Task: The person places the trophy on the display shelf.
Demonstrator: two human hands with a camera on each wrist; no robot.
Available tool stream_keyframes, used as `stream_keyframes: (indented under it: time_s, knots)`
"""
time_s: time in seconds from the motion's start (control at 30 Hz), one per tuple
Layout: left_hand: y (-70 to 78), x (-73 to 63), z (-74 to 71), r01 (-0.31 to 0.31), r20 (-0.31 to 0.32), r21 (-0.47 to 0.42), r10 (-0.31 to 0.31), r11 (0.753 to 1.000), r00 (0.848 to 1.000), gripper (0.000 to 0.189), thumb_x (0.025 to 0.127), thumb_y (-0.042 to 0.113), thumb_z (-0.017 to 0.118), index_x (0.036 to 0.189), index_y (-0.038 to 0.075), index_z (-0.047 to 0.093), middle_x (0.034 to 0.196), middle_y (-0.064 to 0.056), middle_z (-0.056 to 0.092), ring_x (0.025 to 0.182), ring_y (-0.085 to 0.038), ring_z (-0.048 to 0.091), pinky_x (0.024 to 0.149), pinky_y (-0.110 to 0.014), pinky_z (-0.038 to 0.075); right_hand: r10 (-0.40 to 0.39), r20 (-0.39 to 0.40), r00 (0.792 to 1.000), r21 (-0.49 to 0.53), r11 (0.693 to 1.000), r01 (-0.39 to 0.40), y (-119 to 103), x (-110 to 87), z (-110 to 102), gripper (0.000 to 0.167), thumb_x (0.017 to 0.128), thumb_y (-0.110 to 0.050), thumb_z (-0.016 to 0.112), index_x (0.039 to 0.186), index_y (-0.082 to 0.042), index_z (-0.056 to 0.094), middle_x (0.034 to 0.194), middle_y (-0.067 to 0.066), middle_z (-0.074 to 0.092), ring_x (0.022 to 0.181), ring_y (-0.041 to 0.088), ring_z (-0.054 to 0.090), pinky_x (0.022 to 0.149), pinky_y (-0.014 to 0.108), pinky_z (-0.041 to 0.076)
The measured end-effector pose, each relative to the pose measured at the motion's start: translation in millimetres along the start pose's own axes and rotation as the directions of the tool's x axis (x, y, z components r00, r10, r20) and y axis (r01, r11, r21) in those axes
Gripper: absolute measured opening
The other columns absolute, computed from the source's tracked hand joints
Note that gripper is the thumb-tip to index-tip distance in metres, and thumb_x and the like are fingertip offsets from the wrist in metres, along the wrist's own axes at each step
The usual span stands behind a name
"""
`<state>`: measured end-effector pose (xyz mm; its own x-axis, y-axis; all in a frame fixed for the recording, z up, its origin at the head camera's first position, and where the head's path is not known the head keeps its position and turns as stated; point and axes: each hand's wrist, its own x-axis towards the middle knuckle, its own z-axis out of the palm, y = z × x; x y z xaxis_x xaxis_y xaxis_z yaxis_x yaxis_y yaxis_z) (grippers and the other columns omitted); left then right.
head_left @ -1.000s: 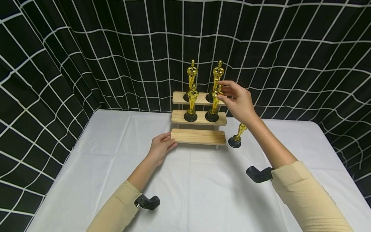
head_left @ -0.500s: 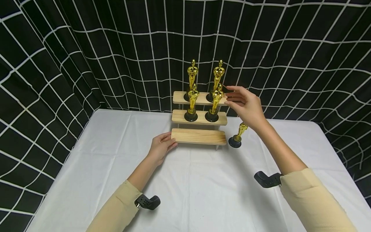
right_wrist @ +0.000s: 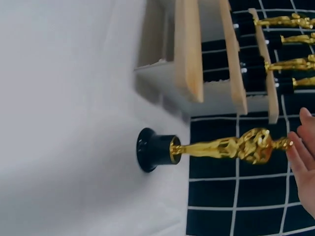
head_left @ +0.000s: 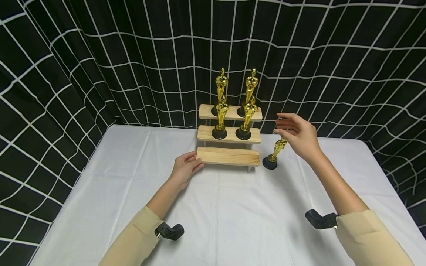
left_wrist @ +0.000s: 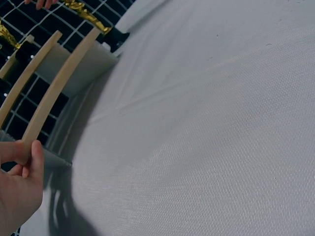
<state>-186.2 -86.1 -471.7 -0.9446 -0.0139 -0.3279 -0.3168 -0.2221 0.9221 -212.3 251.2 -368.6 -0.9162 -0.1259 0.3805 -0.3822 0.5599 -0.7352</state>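
A three-tier wooden display shelf stands on the table. My left hand pinches the left end of its lowest board between thumb and fingers. To the right of the shelf, a gold statuette trophy with a round black base stands upright on the cloth. Its head is hidden behind my right hand in the head view. That hand holds nothing, its fingers loosely bent; in the right wrist view the fingertips are right at the trophy's head. Two like trophies are on the middle tier and two on the top one.
White cloth covers the table. Behind it and at the sides hangs a black curtain with a white grid. A black camera mount sticks out from the left sleeve, and another mount from the right one.
My right hand has let go of the right trophy on the middle tier and moved right and down to the trophy on the table. The left hand stays at the shelf.
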Motion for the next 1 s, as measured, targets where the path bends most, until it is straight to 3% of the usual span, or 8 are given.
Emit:
stream_keyframes:
  time_s: [0.5,1.0]
  knots:
    - [0.6,-1.2,0.7,0.0,-0.005,0.003,0.0,1.0,1.0,0.045,0.102,-0.011,0.059,0.147,-0.012,0.051,0.133,-0.028,0.059,0.101,-0.017,0.069,0.093,-0.021,0.065,0.039,0.004,0.999,0.02,0.999,-0.04,26.9,-24.9,-1.7,0.048,0.09,0.01,0.078,0.136,0.009,0.063,0.123,0.031,0.071,0.097,-0.017,0.059,0.084,-0.001,0.056]
    - [0.1,0.7,0.6,0.009,-0.011,0.003,-0.009,1.0,1.0,0.047,0.102,-0.012,0.059,0.148,-0.011,0.051,0.133,-0.027,0.059,0.099,-0.017,0.069,0.092,-0.02,0.065,0.056,0.003,0.998,-0.007,0.998,-0.056,34.4,-34.4,4.0,0.044,0.09,0.01,0.078,0.132,0.006,0.067,0.114,0.029,0.072,0.094,-0.013,0.059,0.082,-0.002,0.055]
